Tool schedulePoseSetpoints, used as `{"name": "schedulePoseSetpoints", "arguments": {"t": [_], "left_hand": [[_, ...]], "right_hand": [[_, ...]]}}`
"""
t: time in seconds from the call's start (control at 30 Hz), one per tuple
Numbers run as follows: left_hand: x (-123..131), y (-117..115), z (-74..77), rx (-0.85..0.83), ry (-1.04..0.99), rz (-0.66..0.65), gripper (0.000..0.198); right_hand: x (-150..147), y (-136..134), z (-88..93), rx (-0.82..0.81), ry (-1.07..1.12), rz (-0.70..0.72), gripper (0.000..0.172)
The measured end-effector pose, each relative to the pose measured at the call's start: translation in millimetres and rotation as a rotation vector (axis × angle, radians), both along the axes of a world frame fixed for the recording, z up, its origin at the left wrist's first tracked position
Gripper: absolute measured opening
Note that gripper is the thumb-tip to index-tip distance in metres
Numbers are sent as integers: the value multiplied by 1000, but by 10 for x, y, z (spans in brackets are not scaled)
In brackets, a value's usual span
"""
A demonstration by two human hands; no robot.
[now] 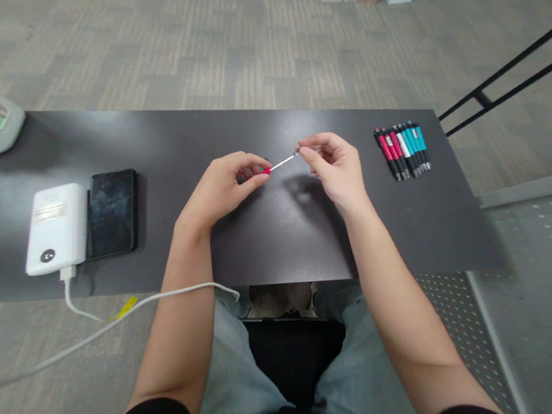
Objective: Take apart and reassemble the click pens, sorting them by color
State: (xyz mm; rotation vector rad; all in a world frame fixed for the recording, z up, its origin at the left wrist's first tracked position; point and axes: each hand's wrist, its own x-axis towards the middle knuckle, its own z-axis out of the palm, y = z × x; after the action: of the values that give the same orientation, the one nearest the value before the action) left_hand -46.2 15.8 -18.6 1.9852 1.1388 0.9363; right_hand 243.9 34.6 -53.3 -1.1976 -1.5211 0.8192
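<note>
My left hand [231, 184] pinches a red pen part [266, 171] between thumb and fingers; most of that part is hidden by the hand. A thin white pen refill [281, 162] reaches from it towards the right. At the refill's far end, my right hand [337, 168] is closed, thumb against forefinger, on a small metallic piece [296, 153] that looks like a spring. Both hands are just above the dark table [281, 253], near its middle. Right of them lies a row of several pens [402, 151] in red, white and teal with black grips.
To the left, a white power bank [55, 229] lies against a black phone [113, 212]. Its white cable [120, 324] runs over my left forearm. A white basket [0, 122] stands at the far left; a black metal frame [483, 99] rises beyond the right edge.
</note>
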Motion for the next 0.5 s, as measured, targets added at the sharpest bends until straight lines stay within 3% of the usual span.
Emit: {"name": "schedulePoseSetpoints", "arguments": {"t": [0.23,0.5], "left_hand": [[-13,2,10,-3,-13,1,24],[-6,2,-7,-5,-12,10,26]], "right_hand": [[30,23,-32,18,65,-55,51],[-13,-3,-22,-15,47,-20,56]]}}
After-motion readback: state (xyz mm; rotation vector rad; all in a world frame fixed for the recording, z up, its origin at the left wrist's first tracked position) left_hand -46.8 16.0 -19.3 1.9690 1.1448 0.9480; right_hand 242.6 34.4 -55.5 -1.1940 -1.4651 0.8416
